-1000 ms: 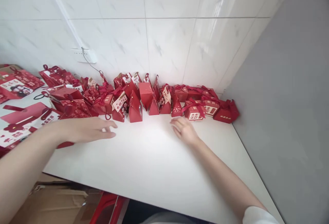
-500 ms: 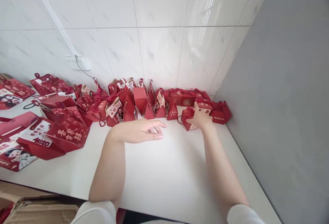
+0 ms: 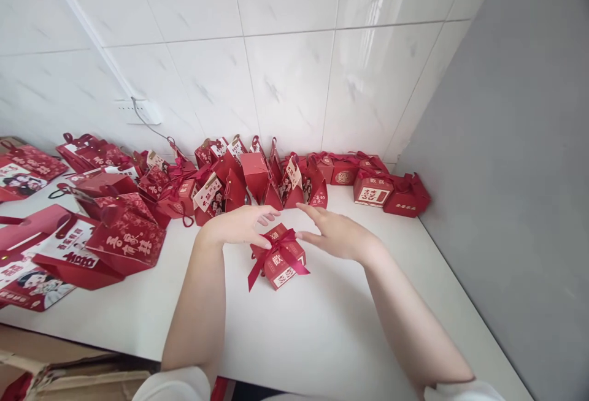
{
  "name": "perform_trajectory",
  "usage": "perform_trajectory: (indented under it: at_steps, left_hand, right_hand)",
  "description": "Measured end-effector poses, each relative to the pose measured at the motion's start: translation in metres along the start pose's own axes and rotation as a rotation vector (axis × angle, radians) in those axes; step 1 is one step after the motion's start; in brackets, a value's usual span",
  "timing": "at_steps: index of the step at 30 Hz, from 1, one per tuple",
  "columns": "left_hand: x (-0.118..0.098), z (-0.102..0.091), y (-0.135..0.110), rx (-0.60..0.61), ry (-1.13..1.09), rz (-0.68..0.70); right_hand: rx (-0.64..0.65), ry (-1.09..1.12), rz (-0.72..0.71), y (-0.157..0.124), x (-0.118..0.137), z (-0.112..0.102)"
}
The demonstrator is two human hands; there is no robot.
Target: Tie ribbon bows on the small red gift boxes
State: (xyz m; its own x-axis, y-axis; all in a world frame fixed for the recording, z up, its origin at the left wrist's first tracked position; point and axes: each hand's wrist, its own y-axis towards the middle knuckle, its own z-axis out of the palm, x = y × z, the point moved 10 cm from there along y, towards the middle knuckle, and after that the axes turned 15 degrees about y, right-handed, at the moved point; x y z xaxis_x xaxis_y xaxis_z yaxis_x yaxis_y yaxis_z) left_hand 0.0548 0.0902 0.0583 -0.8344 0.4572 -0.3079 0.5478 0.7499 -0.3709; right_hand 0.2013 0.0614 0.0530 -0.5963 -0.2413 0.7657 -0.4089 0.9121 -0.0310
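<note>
A small red gift box (image 3: 288, 261) with a dark red ribbon bow on top and pale printed panels sits on the white table (image 3: 317, 333) in front of me. My left hand (image 3: 243, 224) is at its far left side, fingers apart, the thumb close to the bow. Over on the right, my right hand (image 3: 338, 232) reaches toward the bow with its fingers stretched out and parted. Neither hand is closed around the box; whether a fingertip touches the ribbon I cannot tell.
Several red gift boxes (image 3: 372, 191) line the tiled wall at the back. Larger red boxes (image 3: 126, 235) crowd the left side. A grey panel (image 3: 501, 174) borders the table's right edge. An open cardboard box (image 3: 87, 385) stands below the front left edge.
The ribboned gift box has come from the back right to the middle of the table. My right hand moved left with it and has let go. My left hand stayed nearly in place.
</note>
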Motion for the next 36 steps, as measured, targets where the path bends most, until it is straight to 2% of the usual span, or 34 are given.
perform_trajectory:
  at_steps: [4, 7, 9, 13, 19, 23, 26, 30, 36]
  left_hand:
    - [0.013, 0.006, 0.005, 0.032, 0.026, -0.068]
    - [0.018, 0.009, 0.008, 0.051, 0.071, -0.110]
    - [0.016, 0.008, 0.008, 0.044, 0.086, -0.084]
    - [0.004, 0.006, 0.008, 0.032, 0.100, 0.028]
    - [0.005, 0.007, 0.016, 0.020, 0.114, 0.007]
    - [0.004, 0.003, 0.016, -0.012, 0.122, 0.002]
    - [-0.002, -0.006, 0.011, -0.074, 0.108, 0.034]
    - [-0.013, -0.014, 0.004, -0.120, 0.030, 0.109]
    - [-0.010, -0.013, 0.006, -0.134, 0.060, 0.110]
  right_hand:
    - [0.049, 0.097, -0.027, 0.011, -0.015, 0.004]
    - [0.091, 0.172, -0.059, 0.019, -0.014, 0.014]
    - [0.128, 0.258, -0.133, 0.022, -0.006, 0.020]
    - [0.291, 0.405, -0.251, 0.020, 0.008, 0.035]
    - [0.296, 0.414, -0.189, 0.025, -0.004, 0.040]
    - [0.380, 0.360, -0.132, 0.021, -0.008, 0.045]
    - [0.416, 0.340, -0.091, 0.016, -0.011, 0.040]
    - [0.392, 0.367, -0.055, 0.013, -0.019, 0.026]
    - [0.335, 0.344, -0.091, 0.013, -0.020, 0.012]
